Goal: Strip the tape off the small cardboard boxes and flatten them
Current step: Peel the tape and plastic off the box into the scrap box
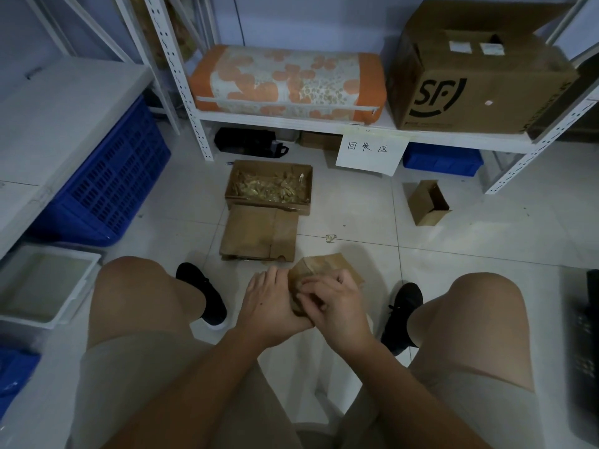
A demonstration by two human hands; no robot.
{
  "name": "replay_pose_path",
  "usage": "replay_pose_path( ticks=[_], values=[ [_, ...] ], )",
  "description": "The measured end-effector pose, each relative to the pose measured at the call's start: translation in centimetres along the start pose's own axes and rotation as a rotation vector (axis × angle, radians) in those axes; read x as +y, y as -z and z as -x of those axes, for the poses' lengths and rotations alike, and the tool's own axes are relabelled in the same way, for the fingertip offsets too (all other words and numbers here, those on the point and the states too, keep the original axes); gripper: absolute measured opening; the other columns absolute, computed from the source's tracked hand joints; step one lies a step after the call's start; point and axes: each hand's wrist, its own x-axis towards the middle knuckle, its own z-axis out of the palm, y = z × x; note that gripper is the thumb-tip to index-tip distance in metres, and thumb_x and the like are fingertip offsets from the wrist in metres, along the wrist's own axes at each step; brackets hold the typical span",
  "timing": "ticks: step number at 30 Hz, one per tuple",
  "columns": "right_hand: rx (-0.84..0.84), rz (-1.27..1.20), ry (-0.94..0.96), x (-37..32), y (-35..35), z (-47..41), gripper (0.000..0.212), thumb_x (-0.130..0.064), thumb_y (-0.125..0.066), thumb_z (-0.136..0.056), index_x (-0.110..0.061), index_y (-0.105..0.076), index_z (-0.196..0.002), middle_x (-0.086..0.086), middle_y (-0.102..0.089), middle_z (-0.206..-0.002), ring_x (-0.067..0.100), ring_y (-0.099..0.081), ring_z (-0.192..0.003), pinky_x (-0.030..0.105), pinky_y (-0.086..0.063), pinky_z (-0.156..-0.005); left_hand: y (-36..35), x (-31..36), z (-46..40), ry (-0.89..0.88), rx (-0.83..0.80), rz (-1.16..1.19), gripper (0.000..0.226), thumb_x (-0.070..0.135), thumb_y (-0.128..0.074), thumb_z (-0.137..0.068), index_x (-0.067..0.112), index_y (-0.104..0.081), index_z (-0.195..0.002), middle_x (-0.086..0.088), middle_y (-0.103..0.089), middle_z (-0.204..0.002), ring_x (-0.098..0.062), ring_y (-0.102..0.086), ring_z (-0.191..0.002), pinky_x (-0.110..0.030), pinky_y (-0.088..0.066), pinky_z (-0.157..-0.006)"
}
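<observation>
Both hands work a small cardboard box [324,270] held between the knees of a seated person: the left hand [269,303] grips its near side while the right hand [337,306] curls over its top, fingers pinching at the surface. Ahead on the tiled floor lie flattened cardboard [259,234], an open tray box of crumpled tape [269,186], and another small open box [428,202], well apart.

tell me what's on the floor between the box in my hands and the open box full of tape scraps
A stack of flattened cardboard lies there, between the held box and the scrap box, seen in the head view.
</observation>
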Motion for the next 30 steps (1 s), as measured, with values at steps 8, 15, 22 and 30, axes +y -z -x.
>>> replay_pose_path(
  ticks=[8,15,22,30],
  values=[
    [-0.020,-0.166,-0.243,-0.1,0.3,0.2,0.040,-0.017,-0.078,-0.085,-0.029,-0.065,-0.122,-0.014,-0.053,-0.108,0.008,-0.056,-0.101,0.033,-0.056,-0.082,0.5,0.7,0.1,0.067,0.004,0.141,0.082,0.067,-0.074,-0.067,0.031,-0.039,-0.131,0.012,-0.046,-0.115,-0.010,-0.052,-0.107,-0.032,-0.050,-0.086],
    [-0.058,-0.122,-0.360,0.3,-0.2,0.1,0.048,-0.020,-0.081,-0.081,-0.015,-0.068,-0.127,-0.006,-0.059,-0.131,0.010,-0.055,-0.119,0.028,-0.050,-0.100,0.7,1.0,0.1,0.087,-0.035,0.118,0.080,0.066,-0.072,-0.066,0.032,-0.039,-0.130,0.013,-0.046,-0.115,-0.010,-0.052,-0.107,-0.034,-0.050,-0.086],
    [-0.040,0.138,-0.212,0.5,-0.2,0.2,0.017,-0.016,-0.080,-0.080,-0.016,-0.078,-0.097,-0.007,-0.074,-0.103,0.012,-0.069,-0.075,0.023,-0.055,-0.062,0.9,1.3,0.3,0.123,-0.125,0.069,0.067,0.069,-0.065,-0.067,0.031,-0.040,-0.116,0.013,-0.046,-0.110,-0.011,-0.052,-0.101,-0.037,-0.050,-0.085],
    [-0.157,-0.001,-0.485,1.3,-0.2,0.4,0.019,-0.036,-0.053,-0.094,-0.018,-0.053,-0.087,0.000,-0.069,-0.083,0.021,-0.064,-0.070,0.044,-0.054,-0.064,0.9,1.0,0.4,0.087,-0.178,0.023,0.066,0.066,-0.066,-0.072,0.030,-0.039,-0.120,0.010,-0.044,-0.115,-0.013,-0.051,-0.102,-0.036,-0.047,-0.080]
  ],
)
